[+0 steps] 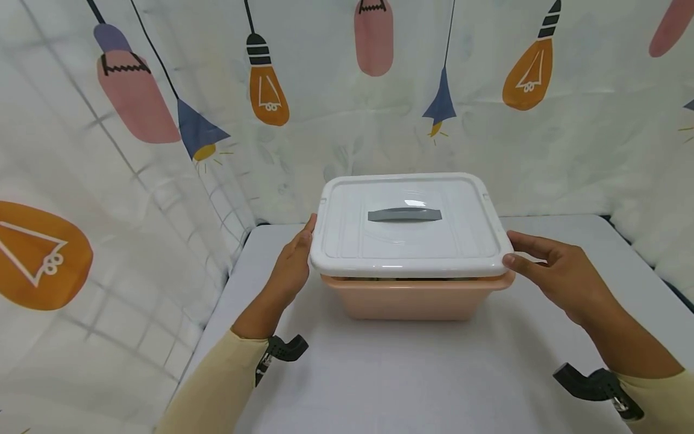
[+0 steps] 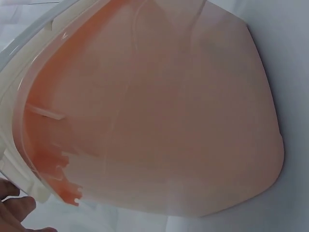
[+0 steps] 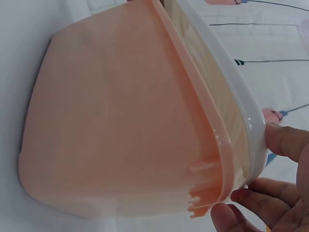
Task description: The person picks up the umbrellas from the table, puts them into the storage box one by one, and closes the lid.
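Note:
A white lid [image 1: 347,241] with a grey handle [image 1: 404,214] sits over a peach plastic bin [image 1: 406,302] on the table. Along the right side, a gap shows between the lid [image 3: 233,75] and the rim of the bin [image 3: 111,111]. My left hand [image 1: 287,268] holds the lid at its left edge, its thumb hidden in the head view. At the right edge my right hand [image 1: 564,277] pinches the lid, thumb on the near side and fingers farther back. The inside of the bin is hidden under the lid.
The white table [image 1: 390,380] extends toward me and to both sides of the bin. Behind it and at the left hangs a pale curtain [image 1: 325,114] printed with lamps and bulbs. A dark wrist mount [image 1: 591,386] sits on my right sleeve, another [image 1: 282,349] on the left.

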### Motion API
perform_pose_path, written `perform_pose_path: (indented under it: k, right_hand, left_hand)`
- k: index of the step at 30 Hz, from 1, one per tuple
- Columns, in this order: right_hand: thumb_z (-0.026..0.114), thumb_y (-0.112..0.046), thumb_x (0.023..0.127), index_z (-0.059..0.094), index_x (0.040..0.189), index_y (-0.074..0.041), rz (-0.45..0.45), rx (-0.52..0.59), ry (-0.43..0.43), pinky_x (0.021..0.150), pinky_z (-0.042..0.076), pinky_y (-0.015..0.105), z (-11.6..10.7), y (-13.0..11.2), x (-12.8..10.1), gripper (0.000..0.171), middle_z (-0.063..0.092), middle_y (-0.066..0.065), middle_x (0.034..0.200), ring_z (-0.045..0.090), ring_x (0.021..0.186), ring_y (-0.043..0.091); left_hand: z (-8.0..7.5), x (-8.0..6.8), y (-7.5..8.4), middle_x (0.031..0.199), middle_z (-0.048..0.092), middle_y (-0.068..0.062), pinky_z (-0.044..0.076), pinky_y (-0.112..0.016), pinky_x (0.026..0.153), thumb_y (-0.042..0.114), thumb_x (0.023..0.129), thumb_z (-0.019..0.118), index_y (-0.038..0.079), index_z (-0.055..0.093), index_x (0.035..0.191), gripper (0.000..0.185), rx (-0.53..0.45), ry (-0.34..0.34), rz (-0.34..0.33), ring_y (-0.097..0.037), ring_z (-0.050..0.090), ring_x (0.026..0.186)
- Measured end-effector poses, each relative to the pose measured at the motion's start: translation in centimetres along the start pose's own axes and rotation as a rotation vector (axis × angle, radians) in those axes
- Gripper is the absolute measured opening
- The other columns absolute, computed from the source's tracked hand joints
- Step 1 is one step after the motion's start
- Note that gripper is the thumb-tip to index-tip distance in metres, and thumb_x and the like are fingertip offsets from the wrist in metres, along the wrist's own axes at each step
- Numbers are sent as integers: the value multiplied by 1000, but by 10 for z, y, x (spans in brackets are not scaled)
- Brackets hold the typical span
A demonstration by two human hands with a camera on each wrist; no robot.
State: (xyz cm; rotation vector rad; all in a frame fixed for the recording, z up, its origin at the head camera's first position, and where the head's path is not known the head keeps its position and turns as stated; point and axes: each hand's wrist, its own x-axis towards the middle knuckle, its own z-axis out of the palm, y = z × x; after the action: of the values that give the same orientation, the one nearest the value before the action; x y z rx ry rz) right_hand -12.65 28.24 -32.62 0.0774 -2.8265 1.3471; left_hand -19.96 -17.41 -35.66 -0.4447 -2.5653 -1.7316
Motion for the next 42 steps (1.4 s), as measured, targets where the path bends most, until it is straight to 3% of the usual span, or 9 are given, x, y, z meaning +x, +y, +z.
perform_pose_path:
  k: [15, 30, 42]
  right_hand:
    - [66, -49, 99, 42, 158, -14, 5, 15, 1, 95, 43, 71, 6, 13, -6, 72, 43, 16, 156, 48, 132, 52]
    - [66, -54, 97, 46, 156, -16, 37, 5, -10, 93, 47, 64, 3, 20, -12, 73, 46, 14, 154, 51, 131, 46]
    - [67, -55, 96, 47, 156, -18, 48, 6, -25, 93, 47, 61, 5, 22, -13, 73, 46, 12, 155, 51, 132, 42]
  left_hand:
    - [10, -5, -4, 166, 19, 9, 12, -46, 124, 48, 113, 22, 21, 19, 165, 59, 17, -16, 2, -14, 13, 154]
    - [16, -8, -8, 167, 19, 12, 13, -42, 124, 51, 112, 21, 24, 19, 164, 59, 10, -28, 14, -9, 14, 152]
    - [18, -10, -11, 168, 19, 6, 13, -45, 124, 48, 113, 22, 16, 19, 164, 61, 15, -16, 12, -14, 14, 153]
